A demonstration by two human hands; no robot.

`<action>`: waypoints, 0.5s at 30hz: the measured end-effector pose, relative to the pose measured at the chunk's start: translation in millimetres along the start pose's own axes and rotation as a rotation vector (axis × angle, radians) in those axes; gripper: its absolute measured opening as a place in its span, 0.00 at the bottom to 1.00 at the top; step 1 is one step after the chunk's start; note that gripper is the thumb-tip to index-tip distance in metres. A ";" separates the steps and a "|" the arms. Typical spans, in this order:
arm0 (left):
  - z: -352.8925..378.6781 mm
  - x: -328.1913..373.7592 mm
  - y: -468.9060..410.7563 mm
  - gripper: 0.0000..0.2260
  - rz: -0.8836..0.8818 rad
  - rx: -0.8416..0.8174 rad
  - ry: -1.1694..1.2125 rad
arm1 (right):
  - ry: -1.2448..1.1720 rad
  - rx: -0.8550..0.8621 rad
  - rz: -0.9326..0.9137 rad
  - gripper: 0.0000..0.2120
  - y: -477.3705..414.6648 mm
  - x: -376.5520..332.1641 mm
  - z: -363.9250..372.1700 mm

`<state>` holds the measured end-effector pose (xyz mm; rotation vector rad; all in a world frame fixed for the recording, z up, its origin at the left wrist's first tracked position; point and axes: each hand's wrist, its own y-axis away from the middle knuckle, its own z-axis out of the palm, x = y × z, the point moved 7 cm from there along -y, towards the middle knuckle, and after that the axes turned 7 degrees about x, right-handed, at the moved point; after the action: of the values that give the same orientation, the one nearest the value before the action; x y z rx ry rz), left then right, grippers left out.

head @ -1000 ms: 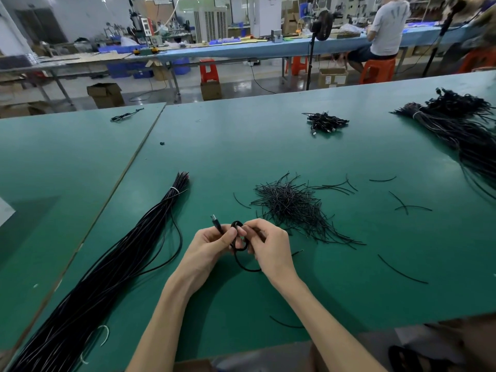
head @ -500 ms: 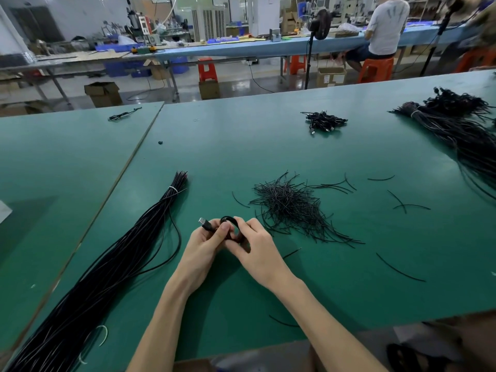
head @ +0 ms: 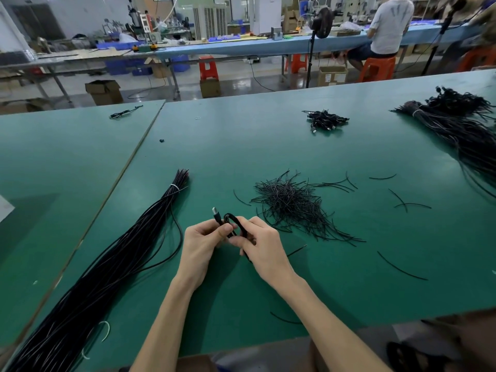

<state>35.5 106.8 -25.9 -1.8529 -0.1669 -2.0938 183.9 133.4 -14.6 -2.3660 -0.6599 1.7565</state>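
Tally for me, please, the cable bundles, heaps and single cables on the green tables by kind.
Long tied cable bundles: 2
Heap of short black ties: 1
Heap of coiled cables: 1
Lone cable on the left table: 1
Cable held by left hand and right hand: 1
Total: 6

One camera sits up on the person's head. It looks forward and down at the green table (head: 268,146), with the left hand (head: 200,244) and right hand (head: 265,247) close below it.
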 end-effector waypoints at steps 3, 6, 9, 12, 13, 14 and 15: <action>1.0 -1.4 -1.1 0.11 -0.021 -0.030 -0.009 | -0.003 0.012 0.008 0.19 -1.0 1.7 0.0; 1.4 -1.8 -1.7 0.10 -0.030 -0.054 0.023 | -0.037 0.030 0.024 0.19 -1.3 2.8 -1.5; 2.3 -1.0 -0.2 0.09 -0.040 -0.062 0.053 | -0.047 0.028 0.021 0.20 -1.8 2.7 -2.8; 0.5 -2.5 -0.7 0.10 -0.061 -0.035 0.065 | -0.017 0.006 -0.005 0.21 -1.0 -0.2 -0.8; 0.5 -2.8 -1.0 0.12 -0.067 -0.018 0.071 | -0.010 0.010 -0.011 0.21 -0.7 -0.8 -0.9; 0.5 -3.1 -1.2 0.15 -0.078 0.002 0.077 | -0.003 0.020 -0.015 0.21 -0.6 -1.6 -1.8; 0.6 -3.6 -1.3 0.18 -0.090 0.016 0.080 | 0.007 0.030 -0.017 0.21 -0.7 -2.1 -2.8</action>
<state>36.0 108.9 -29.2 -1.7799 -0.2505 -2.2158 185.9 133.6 -11.7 -2.3393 -0.6453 1.7378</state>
